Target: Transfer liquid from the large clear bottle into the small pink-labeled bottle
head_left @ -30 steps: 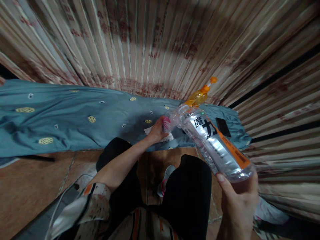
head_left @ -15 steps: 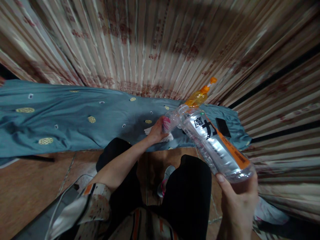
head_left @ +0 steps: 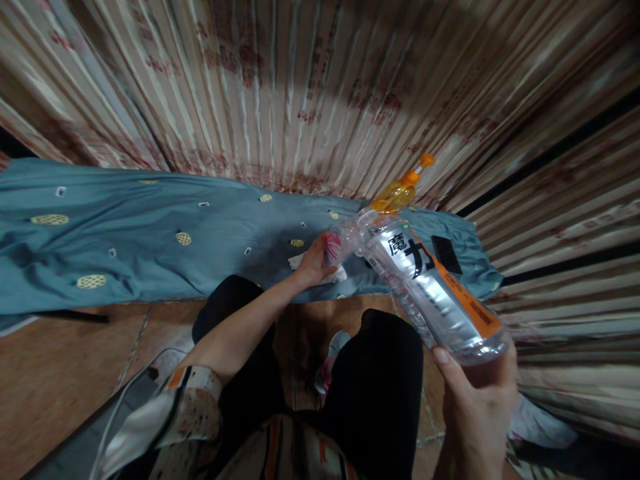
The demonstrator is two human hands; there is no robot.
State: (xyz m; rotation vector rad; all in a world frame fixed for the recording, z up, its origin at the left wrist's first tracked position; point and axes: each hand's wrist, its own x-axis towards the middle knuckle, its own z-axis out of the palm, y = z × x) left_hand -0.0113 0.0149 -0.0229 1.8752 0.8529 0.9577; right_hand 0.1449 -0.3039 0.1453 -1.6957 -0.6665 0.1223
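Unchanged since a second ago: left hand curled round small clear bottle; right hand steadily clasping tilted silver-labelled bottle at base.

Left hand gripping, arm extended; right hand gripping, thumb forward.

Beyond the left hand, the pleated curtain has shifted slightly since a second ago: its red print, far ahead and to the hand's left, sits a little further right, and the pleats around it fall differently.
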